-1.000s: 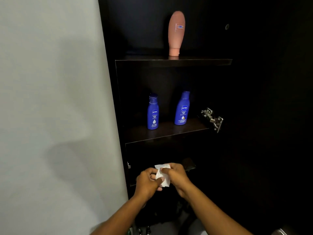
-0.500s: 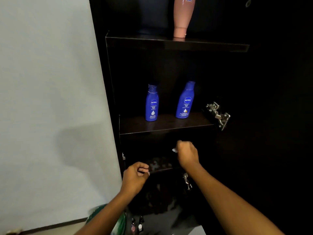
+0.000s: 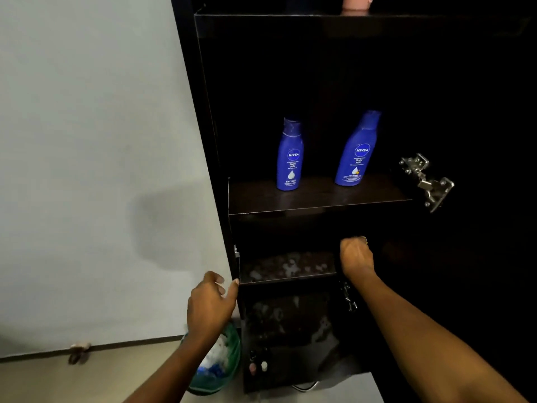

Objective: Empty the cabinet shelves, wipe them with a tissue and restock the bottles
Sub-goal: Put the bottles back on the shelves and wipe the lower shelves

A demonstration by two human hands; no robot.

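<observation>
Two blue lotion bottles, one on the left (image 3: 290,158) and one on the right (image 3: 356,152), stand upright on the middle shelf (image 3: 316,203) of the dark cabinet. Only the foot of a pink bottle (image 3: 356,2) shows on the top shelf. My right hand (image 3: 356,255) is curled into a fist over the right end of the stained lower shelf (image 3: 287,267); the tissue is hidden inside it. My left hand (image 3: 212,303) hangs relaxed by the cabinet's left edge, its thumb at the lower shelf's front corner, holding nothing.
A metal door hinge (image 3: 425,181) juts out at the right of the middle shelf. On the floor, a green bin (image 3: 229,353) with rubbish stands left of the cabinet, and small bottles (image 3: 257,366) stand at its foot. A pale wall (image 3: 87,170) fills the left.
Both hands held the white tissue together; the right hand then carried it up and into the lower shelf. The left hand let go and moved left to the cabinet edge. The view tilted down.
</observation>
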